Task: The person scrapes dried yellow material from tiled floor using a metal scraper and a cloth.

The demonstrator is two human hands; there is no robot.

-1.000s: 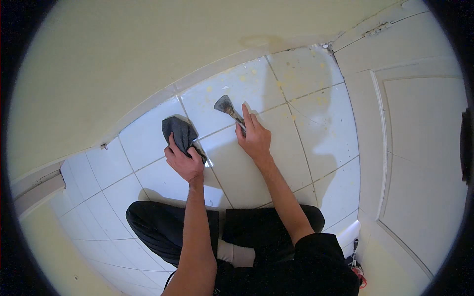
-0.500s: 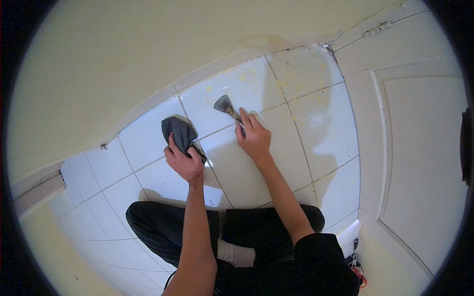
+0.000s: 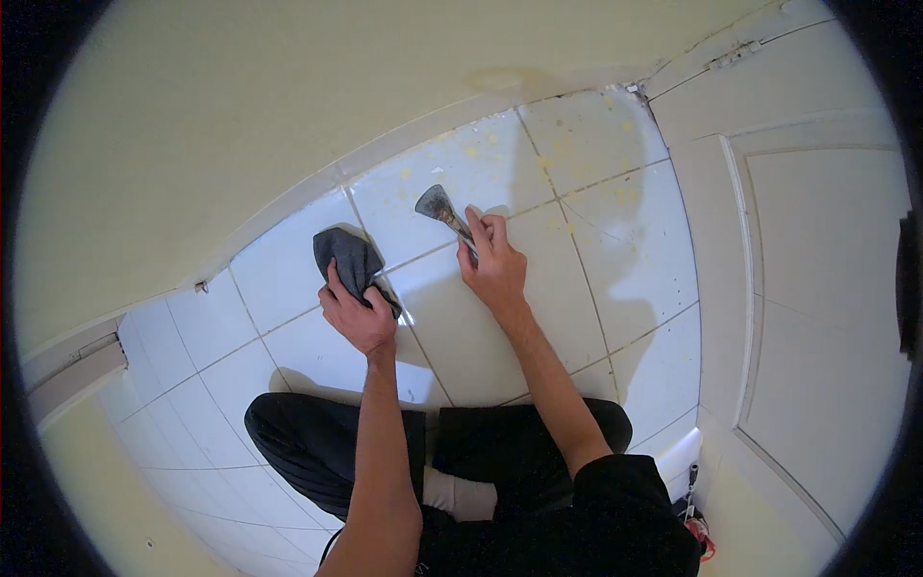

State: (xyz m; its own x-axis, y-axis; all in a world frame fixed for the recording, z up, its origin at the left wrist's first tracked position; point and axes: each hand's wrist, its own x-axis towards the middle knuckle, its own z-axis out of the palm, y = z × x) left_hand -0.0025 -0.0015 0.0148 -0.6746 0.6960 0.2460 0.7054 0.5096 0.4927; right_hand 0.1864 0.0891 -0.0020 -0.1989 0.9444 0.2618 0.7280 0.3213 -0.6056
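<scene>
My left hand is closed on a dark grey cloth, bunched up with its far end hanging past my fingers, over the tiled floor. To the right of it, my right hand grips a scraper by its handle. The scraper's broad, worn grey blade points away from me and to the left, and most of the handle is hidden by my fingers. I cannot tell whether the blade touches the tile. Yellowish spots and small flecks mark the tiles beyond the scraper.
A pale wall with a low skirting bounds the floor at the far side. On the right stands a cream panelled door. My crossed legs in black trousers are close below my hands. Small red and black items lie at the lower right.
The fingers of my right hand have shifted slightly on the scraper's handle, one of them curling more. The cloth and my left hand have hardly moved.
</scene>
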